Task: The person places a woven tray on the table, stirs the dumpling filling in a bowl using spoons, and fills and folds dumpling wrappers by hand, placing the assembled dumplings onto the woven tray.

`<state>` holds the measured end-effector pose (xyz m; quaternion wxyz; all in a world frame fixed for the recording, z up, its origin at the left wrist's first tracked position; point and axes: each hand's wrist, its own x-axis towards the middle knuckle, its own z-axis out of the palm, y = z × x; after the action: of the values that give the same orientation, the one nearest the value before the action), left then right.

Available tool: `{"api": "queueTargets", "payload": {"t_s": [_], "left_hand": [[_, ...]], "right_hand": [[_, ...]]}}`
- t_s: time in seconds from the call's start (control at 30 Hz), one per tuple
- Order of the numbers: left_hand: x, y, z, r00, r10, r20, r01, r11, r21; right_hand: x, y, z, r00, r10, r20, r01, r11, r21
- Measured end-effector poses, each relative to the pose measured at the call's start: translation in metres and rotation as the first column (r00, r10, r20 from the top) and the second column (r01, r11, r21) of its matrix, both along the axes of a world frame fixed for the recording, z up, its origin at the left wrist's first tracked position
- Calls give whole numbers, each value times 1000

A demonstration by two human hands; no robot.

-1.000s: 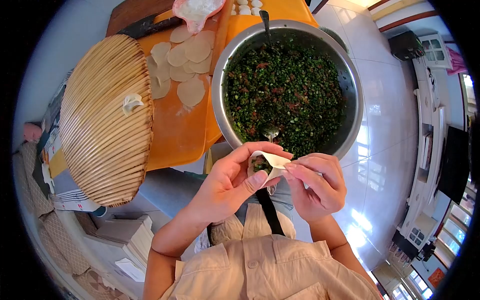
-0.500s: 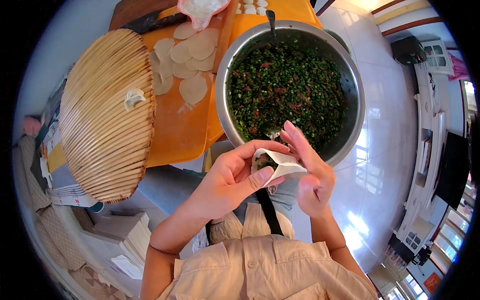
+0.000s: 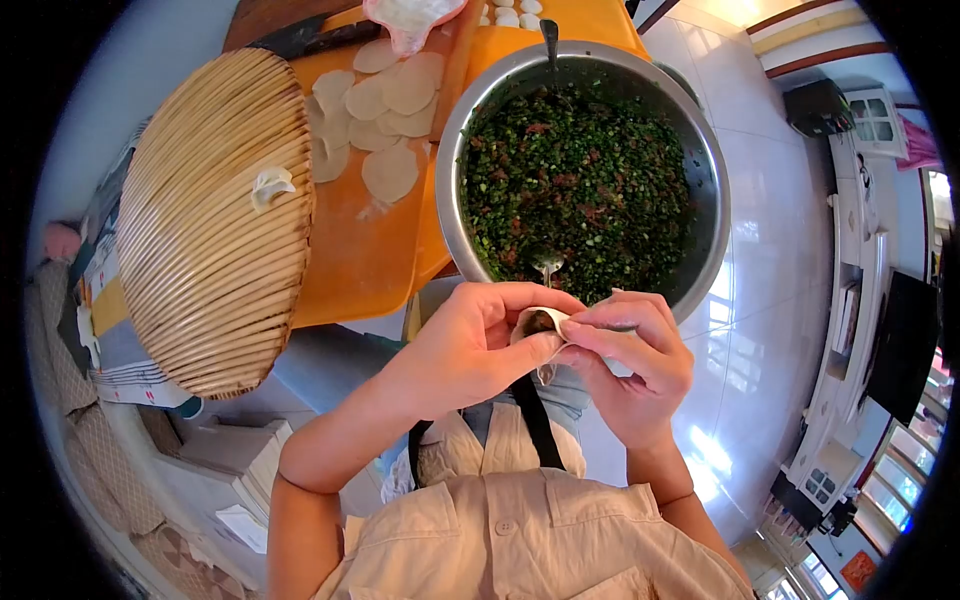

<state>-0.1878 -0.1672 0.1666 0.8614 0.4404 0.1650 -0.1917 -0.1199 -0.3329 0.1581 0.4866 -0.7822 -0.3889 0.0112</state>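
Between both hands is a pale dough wrapper (image 3: 528,322) folded around dark green filling, with one end still gaping. My left hand (image 3: 470,345) cups it from the left, thumb pressed along its near side. The fingertips of my right hand (image 3: 635,355) pinch its right edge. Just beyond them stands a large metal bowl (image 3: 716,220) of chopped green and reddish filling (image 3: 580,180), with a spoon (image 3: 547,262) at its near side and another utensil handle (image 3: 550,40) at the far rim. One shaped dumpling (image 3: 271,187) lies on the woven tray.
The ribbed tray (image 3: 200,290) is at the left. Several round wrappers (image 3: 390,173) lie on the orange table (image 3: 350,270), near a knife (image 3: 300,38) and a pink dish of flour (image 3: 412,18). Small dough pieces (image 3: 507,17) are at the far edge.
My right hand opened and lifted off the wrapper, then came back to pinch its edge. The wrapper is now folded further over the filling.
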Motion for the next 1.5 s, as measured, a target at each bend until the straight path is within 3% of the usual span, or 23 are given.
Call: {"api": "queueTargets", "payload": {"t_s": [0.13,0.23,0.33,0.63,0.73,0.83,0.93,1.13,1.23,1.33,1.43,1.5], "left_hand": [[-3,-3,1,997,74,29,-68,985,-161],[-5,-10,1,983,146,-113,-181,891,-417],[-8,-20,-1,972,155,-178,-224,845,-486],[-4,-20,4,986,136,-96,-156,959,-239],[-2,-18,8,992,72,-99,-87,984,-155],[-2,-15,7,997,38,-66,-51,979,-196],[-5,-17,8,989,117,-95,-142,930,-339],[-4,-20,10,999,46,10,-44,994,-102],[-4,-17,5,998,-37,58,39,999,-26],[-3,-16,7,998,-59,36,60,998,-31],[-8,-23,2,997,50,51,-42,988,-146],[-12,-28,0,995,62,78,-55,995,-83]], "right_hand": [[-7,-1,-2,995,-78,-67,84,993,78],[-11,-1,-3,988,-92,-125,111,983,148],[-11,-1,-4,989,-101,-110,118,980,162],[-15,6,8,980,-197,18,197,980,39],[-15,3,5,991,-121,63,122,993,-6],[-18,-1,3,989,-111,99,109,994,26],[-18,-2,2,988,-156,10,154,983,95],[-19,4,11,977,-203,70,205,979,-24],[-17,1,8,988,-124,89,126,992,-24],[-19,-5,3,988,-141,58,139,989,40],[-19,-5,3,982,-171,84,168,985,44],[-18,-5,2,983,-156,97,153,987,36]]}}
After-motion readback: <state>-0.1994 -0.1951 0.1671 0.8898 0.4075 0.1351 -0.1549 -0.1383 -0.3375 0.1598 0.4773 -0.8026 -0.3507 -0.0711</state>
